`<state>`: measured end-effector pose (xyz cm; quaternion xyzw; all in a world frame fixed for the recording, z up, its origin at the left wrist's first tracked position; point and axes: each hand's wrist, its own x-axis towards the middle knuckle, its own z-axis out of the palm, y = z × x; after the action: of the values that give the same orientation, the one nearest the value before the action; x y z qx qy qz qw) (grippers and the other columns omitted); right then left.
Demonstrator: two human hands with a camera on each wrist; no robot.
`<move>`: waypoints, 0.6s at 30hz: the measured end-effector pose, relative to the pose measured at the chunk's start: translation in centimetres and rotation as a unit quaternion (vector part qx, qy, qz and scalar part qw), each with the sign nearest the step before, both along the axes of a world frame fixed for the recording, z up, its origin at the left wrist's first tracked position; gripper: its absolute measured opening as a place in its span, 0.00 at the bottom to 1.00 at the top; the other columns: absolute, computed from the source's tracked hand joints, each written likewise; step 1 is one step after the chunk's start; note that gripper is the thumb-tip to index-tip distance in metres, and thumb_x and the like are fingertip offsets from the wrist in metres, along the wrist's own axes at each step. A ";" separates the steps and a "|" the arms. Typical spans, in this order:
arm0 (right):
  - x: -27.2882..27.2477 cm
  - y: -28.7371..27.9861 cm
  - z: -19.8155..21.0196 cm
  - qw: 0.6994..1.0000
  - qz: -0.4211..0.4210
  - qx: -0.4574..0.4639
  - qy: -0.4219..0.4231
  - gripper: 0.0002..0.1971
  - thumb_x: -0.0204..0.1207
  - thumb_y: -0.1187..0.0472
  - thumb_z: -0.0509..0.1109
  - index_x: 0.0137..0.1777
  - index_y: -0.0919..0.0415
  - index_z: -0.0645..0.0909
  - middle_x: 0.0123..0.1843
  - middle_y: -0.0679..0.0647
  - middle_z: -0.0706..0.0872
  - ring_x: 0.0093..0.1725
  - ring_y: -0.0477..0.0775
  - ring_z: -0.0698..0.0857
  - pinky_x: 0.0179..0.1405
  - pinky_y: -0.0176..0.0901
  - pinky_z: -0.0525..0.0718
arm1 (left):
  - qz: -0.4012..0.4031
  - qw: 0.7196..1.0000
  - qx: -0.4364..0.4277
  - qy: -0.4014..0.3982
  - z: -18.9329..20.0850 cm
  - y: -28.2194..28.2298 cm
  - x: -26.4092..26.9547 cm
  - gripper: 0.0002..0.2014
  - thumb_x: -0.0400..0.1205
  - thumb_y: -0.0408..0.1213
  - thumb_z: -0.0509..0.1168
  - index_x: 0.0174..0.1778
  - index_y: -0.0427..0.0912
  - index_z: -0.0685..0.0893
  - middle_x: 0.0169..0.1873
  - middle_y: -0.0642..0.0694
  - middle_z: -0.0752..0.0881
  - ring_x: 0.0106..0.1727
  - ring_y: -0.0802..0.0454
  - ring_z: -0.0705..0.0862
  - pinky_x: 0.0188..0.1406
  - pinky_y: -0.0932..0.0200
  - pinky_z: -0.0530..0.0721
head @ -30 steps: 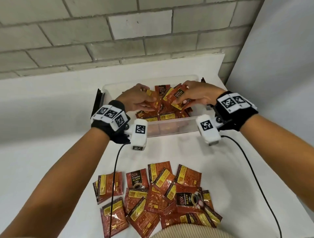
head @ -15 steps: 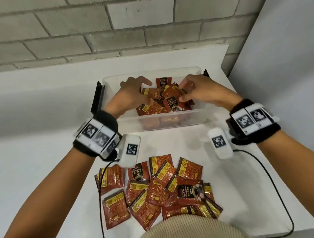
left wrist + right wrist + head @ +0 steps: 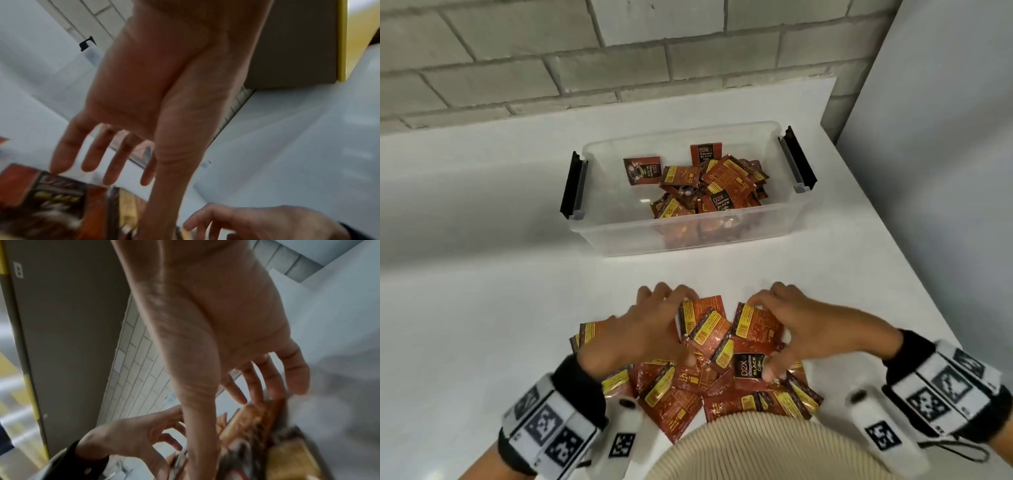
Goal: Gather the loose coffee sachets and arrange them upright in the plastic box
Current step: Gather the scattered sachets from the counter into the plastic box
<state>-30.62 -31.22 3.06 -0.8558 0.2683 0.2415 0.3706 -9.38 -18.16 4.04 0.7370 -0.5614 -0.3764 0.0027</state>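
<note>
A pile of loose red-brown coffee sachets (image 3: 709, 342) lies on the white table close to me. My left hand (image 3: 650, 325) is spread over the pile's left side, its fingers straight (image 3: 107, 162) above blurred sachets (image 3: 61, 194). On the pile's right side my right hand (image 3: 798, 329) reaches with spread fingers (image 3: 257, 386), fingertips and thumb touching sachets (image 3: 257, 426); neither hand grips anything. Farther back stands the clear plastic box (image 3: 619, 226). Several sachets (image 3: 719, 181) lie jumbled in its right half, a few leaning upright.
The box has black latches at both ends (image 3: 571, 185) (image 3: 798, 157). A grey brick wall (image 3: 619, 61) runs behind the table and a grey panel (image 3: 945, 137) stands along its right edge. A cream ribbed garment (image 3: 739, 445) covers the pile's near edge.
Both hands have come out of the box and back toward me, down onto the loose pile. The sachets they were handling stay in the box.
</note>
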 end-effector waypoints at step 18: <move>-1.0 -2.4 0.4 0.989 -0.112 0.071 -0.063 0.17 0.77 0.57 0.72 0.61 0.50 0.69 0.56 0.45 0.85 0.55 0.45 0.85 0.54 0.39 0.84 | 0.115 0.991 -0.061 0.003 -0.8 -0.6 3.9 0.13 0.75 0.42 0.75 0.53 0.44 0.85 0.50 0.46 0.84 0.48 0.54 0.81 0.34 0.73 0.72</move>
<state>-31.67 -33.63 3.45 -0.8055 0.3209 0.1627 0.4709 -5.45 -18.76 3.26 0.7942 -0.4947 -0.3406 0.0924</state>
